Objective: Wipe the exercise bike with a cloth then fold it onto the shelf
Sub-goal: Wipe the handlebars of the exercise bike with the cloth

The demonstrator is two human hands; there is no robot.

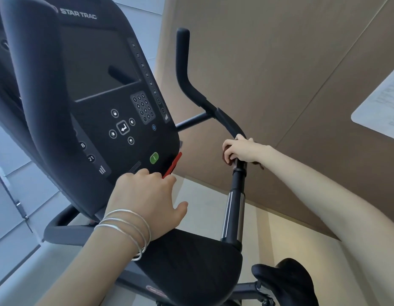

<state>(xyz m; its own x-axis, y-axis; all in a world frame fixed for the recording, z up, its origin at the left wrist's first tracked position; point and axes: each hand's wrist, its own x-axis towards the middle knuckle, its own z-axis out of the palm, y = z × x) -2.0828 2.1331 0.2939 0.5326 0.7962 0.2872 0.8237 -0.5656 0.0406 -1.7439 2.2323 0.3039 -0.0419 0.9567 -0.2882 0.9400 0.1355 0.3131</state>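
Step in hand: wiping, judged from the cloth position. The fold-and-shelve step is not begun, and no shelf is in view.

1. The exercise bike [116, 102] fills the left half of the view, with its console facing the camera.
2. The left hand [145, 195] rests at the console's lower edge, just beside the red tab [172, 164]. Its fingers are bent with the tips on the panel, the thumb is spread, and nothing is held. This reads as a bracing hold.
3. The right handlebar [234, 195] rises from the frame, right of the console.
4. The right hand [242, 150] is clamped round the bar at its bend. A dark brown cloth [227, 161] shows between the fingers and the bar, mostly hidden.

Next move: slide the wrapped cloth along the bar under a steady grip. Avoid pressing the console keys with the left hand.
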